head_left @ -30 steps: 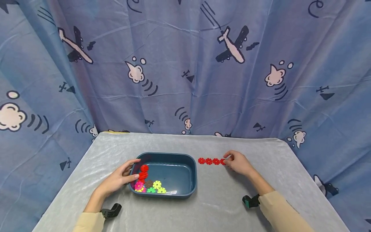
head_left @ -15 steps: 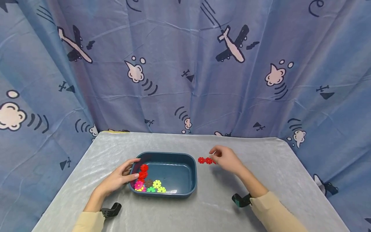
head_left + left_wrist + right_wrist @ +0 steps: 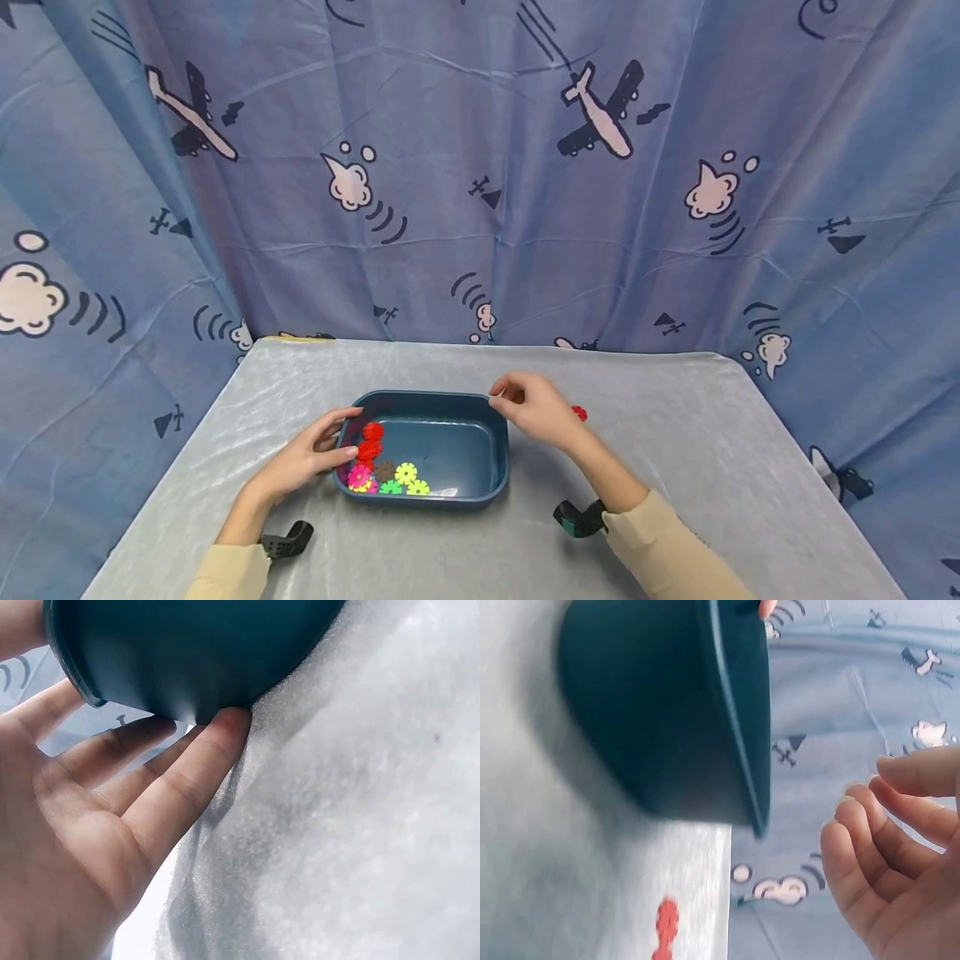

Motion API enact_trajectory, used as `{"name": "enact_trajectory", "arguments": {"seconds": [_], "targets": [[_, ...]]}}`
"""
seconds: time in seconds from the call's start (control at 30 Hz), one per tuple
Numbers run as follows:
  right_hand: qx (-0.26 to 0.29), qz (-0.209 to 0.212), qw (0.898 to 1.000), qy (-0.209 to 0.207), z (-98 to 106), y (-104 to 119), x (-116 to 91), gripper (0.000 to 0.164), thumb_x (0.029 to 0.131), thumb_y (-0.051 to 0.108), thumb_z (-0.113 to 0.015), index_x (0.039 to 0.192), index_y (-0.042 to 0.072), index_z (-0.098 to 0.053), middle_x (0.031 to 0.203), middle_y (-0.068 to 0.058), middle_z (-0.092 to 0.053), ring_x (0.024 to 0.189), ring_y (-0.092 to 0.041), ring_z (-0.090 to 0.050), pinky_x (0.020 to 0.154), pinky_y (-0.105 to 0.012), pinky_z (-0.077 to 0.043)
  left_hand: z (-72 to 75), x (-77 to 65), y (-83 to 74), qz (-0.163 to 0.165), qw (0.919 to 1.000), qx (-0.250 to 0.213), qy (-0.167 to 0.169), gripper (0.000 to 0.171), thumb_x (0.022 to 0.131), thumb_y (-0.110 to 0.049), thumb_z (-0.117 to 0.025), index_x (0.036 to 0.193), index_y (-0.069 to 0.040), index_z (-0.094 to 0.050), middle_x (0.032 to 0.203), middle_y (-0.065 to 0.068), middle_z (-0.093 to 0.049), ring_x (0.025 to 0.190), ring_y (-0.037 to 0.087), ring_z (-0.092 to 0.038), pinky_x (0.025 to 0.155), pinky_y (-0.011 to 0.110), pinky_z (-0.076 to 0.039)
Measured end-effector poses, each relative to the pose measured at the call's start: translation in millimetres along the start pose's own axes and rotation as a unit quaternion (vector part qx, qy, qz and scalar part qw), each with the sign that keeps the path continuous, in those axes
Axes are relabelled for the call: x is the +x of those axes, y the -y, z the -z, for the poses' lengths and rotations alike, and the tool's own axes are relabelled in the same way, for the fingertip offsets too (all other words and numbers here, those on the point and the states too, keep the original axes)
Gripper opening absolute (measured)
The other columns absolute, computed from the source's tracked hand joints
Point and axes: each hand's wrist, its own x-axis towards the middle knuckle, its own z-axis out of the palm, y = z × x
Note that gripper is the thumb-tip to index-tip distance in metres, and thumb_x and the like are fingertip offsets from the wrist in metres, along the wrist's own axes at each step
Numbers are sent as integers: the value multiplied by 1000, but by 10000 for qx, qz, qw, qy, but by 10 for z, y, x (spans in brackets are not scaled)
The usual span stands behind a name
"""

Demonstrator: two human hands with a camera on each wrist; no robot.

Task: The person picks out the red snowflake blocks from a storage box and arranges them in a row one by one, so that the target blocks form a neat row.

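A dark teal plastic box (image 3: pixel 422 501) sits on the table with small flower-shaped plastic discs inside. My left hand (image 3: pixel 300 463) grips its left end, thumb over the rim and fingers against the outer wall (image 3: pixel 187 656), as the left wrist view shows. Over the box's far right corner hovers my right hand (image 3: pixel 536 411), fingers loosely bent and holding nothing. In the box are red discs (image 3: pixel 369 450), a pink disc (image 3: pixel 359 476), a brown disc (image 3: pixel 385 472), a green disc (image 3: pixel 391 487) and yellow discs (image 3: pixel 406 473).
To the right of the box lies a row of red discs (image 3: pixel 667 922), mostly hidden by my right hand in the head view; one end disc (image 3: pixel 579 412) shows. A pale cloth (image 3: pixel 675 467) covers the table. A blue patterned curtain (image 3: pixel 450 208) hangs behind and at both sides.
My right hand has left the last red disc in the row and moved left to the box's far right corner. The left hand has stayed on the box.
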Motion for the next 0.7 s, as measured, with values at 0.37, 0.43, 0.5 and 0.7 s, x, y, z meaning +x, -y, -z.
{"name": "enact_trajectory", "arguments": {"seconds": [0.37, 0.43, 0.5, 0.7], "targets": [[282, 280, 9988, 286, -382, 266, 104, 12, 96, 13, -69, 106, 7, -73, 85, 4, -65, 77, -15, -58, 69, -31, -52, -8, 9, 59, 151, 9995, -269, -81, 64, 99, -20, -67, 156, -19, -37, 156, 27, -36, 141, 50, -38, 101, 52, -48], [322, 360, 9982, 363, -444, 321, 123, 12, 97, 14, -69, 107, 7, -72, 86, 4, -65, 78, -15, -58, 69, -31, -52, -8, 13, 65, 152, 9993, -333, -52, 64, 100, -20, -67, 157, -20, -37, 156, 27, -36, 140, 49, -39, 100, 51, -49], [372, 417, 9975, 439, -502, 369, 144, 13, 97, 14, -68, 107, 7, -72, 86, 4, -65, 78, -15, -58, 70, -30, -52, -4, 15, 69, 146, 9993, -345, -42, 64, 100, -21, -67, 157, -20, -37, 156, 27, -36, 141, 50, -39, 100, 51, -49], [521, 503, 9951, 672, -690, 428, 196, 10, 98, 15, -67, 105, 10, -71, 85, 5, -65, 77, -13, -58, 69, -29, -51, 17, 19, 71, 147, 9994, -304, -28, 63, 100, -21, -66, 156, -20, -38, 158, 28, -33, 142, 52, -35, 99, 53, -49]]}}
